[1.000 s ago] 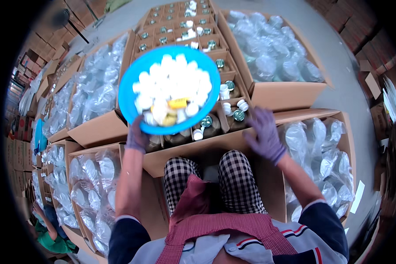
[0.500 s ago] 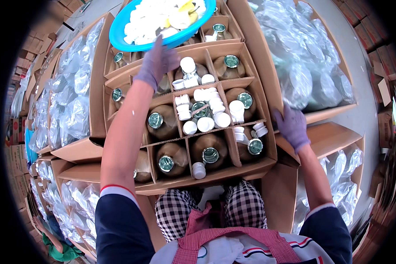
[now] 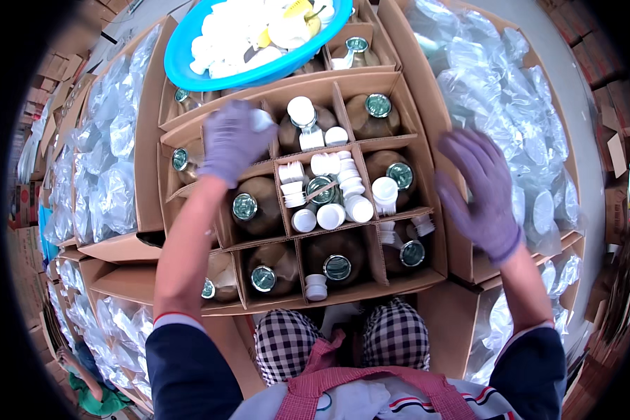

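Note:
Before me stands a divided cardboard box (image 3: pixel 287 305) of large brownish bottles with greenish-silver necks, one bottle (image 3: pixel 255 203) left of the middle. My left hand (image 3: pixel 234 140), in a purple glove, is closed on a white cap (image 3: pixel 262 120) above the box's left-hand cells. Its fingertips are partly hidden. My right hand (image 3: pixel 483 196), gloved too, hangs over the box's right flap with fingers spread and nothing in them. White caps (image 3: pixel 330 215) crowd around the neck of a bottle in a middle cell, and others sit in neighbouring cells. One white cap (image 3: pixel 301 110) tops a bottle at the back.
A blue basin (image 3: pixel 273 73) heaped with white caps rests on the box behind. Cartons filled with clear plastic bags (image 3: pixel 483 84) flank me on the right, with more bags (image 3: pixel 115 154) on the left. A person in green (image 3: pixel 98 399) is at the far lower left.
My left hand has come back from the basin's edge toward me, now with a white cap. The right hand has let go of the flap, lifted and spread its fingers.

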Available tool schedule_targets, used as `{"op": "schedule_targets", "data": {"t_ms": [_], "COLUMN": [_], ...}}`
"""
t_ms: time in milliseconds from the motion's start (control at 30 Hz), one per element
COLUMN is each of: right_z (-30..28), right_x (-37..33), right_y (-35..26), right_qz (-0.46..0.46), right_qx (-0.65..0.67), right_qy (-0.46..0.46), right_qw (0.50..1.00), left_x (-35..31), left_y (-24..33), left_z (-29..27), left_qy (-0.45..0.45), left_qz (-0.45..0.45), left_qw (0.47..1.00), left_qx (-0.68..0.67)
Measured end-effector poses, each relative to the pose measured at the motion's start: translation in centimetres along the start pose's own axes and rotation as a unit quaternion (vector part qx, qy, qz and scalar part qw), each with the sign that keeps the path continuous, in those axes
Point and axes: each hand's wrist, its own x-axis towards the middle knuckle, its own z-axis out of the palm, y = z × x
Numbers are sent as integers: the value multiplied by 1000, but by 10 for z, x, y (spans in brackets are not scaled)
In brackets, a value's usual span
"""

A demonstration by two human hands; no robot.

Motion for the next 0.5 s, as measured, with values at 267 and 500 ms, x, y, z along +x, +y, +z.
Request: {"op": "schedule_targets", "data": {"t_ms": [267,500], "right_z": [192,201], "right_x": [103,72], "right_y": [11,30], "right_qz": [-111,-78], "right_qx": [-161,7], "right_qy": [-333,-212], "right_qw": [922,974], "left_x": [0,-33], "left_y": [-42,35], "left_z": [44,44], "left_qy": [85,-8], "left_qz": [-9,298], "left_qw": [985,952], "left_qx": [149,-68]}}
